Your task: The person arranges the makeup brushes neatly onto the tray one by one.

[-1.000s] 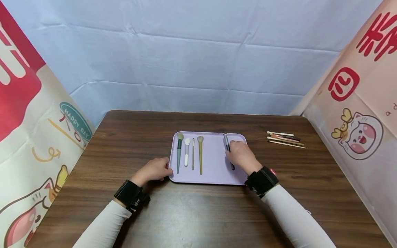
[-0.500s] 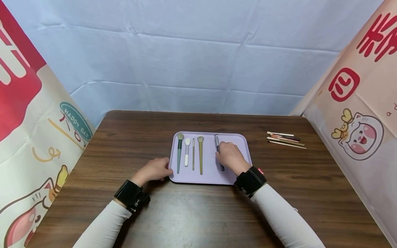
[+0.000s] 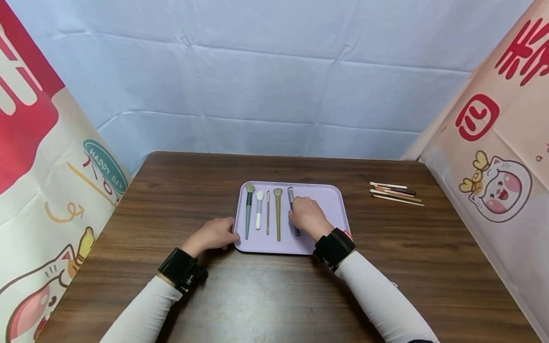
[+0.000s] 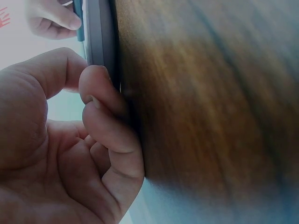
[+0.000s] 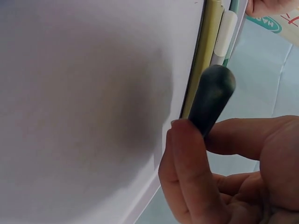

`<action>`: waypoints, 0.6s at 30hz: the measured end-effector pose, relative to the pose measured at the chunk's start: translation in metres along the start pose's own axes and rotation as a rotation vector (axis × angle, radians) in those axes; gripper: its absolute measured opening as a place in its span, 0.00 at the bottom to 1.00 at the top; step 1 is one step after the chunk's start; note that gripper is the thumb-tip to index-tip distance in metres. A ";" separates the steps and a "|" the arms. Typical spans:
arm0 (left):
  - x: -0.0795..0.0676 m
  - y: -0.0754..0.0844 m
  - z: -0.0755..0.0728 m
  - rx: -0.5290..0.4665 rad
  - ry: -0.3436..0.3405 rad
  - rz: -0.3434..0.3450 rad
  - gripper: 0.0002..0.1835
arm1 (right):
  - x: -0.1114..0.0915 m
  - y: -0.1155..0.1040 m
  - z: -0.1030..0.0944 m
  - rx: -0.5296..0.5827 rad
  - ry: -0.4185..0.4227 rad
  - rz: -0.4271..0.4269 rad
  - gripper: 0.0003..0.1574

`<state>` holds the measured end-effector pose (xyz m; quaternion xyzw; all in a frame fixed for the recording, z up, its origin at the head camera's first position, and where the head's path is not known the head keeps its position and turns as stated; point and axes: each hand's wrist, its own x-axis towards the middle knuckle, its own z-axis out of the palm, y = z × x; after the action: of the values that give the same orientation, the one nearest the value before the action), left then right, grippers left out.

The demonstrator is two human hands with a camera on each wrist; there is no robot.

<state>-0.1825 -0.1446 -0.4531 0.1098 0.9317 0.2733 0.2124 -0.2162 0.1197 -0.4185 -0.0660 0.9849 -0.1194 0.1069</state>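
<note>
A lilac tray (image 3: 332, 205) lies on the table, and my left hand (image 3: 214, 233) pinches its near-left corner between thumb and fingers. My right hand (image 3: 309, 216) holds a dark-handled makeup brush (image 3: 290, 194) over the tray's middle, bristles toward the far edge. In the right wrist view the butt of that brush's handle (image 5: 215, 93) sticks out between thumb and fingertips. To its left several brushes lie side by side: a green makeup brush (image 3: 248, 212), a white-tipped brush (image 3: 259, 209), a thin brush (image 3: 268, 214) and an olive brush (image 3: 278, 214).
A loose bunch of several slim brushes (image 3: 394, 191) lies on the brown wooden table (image 3: 274, 295), right of the tray. A pale blue cloth (image 3: 257, 85) hangs behind the table, with printed cloths on both sides.
My right hand has moved left across the tray with the dark-handled makeup brush, bringing it close beside the olive brush. My left hand has stayed at the tray's corner.
</note>
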 end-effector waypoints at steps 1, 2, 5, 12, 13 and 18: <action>0.000 0.000 0.000 0.001 -0.001 0.000 0.06 | 0.000 -0.001 0.000 0.001 0.000 0.001 0.11; 0.000 0.001 0.000 0.000 -0.001 0.000 0.06 | 0.000 -0.002 0.000 0.003 0.000 0.003 0.11; 0.000 0.001 -0.001 -0.002 -0.002 0.001 0.06 | 0.001 -0.004 0.000 0.008 0.000 0.007 0.11; -0.001 0.002 -0.002 -0.006 -0.004 0.002 0.06 | 0.002 -0.008 0.002 0.012 -0.017 0.030 0.11; -0.001 0.002 -0.002 -0.005 -0.004 0.002 0.06 | 0.002 -0.008 0.002 0.013 -0.024 0.035 0.11; -0.002 0.002 -0.001 0.002 -0.005 0.001 0.06 | 0.002 -0.011 0.004 0.011 -0.043 0.045 0.11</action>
<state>-0.1813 -0.1436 -0.4504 0.1109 0.9314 0.2723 0.2147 -0.2162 0.1076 -0.4195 -0.0458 0.9829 -0.1210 0.1311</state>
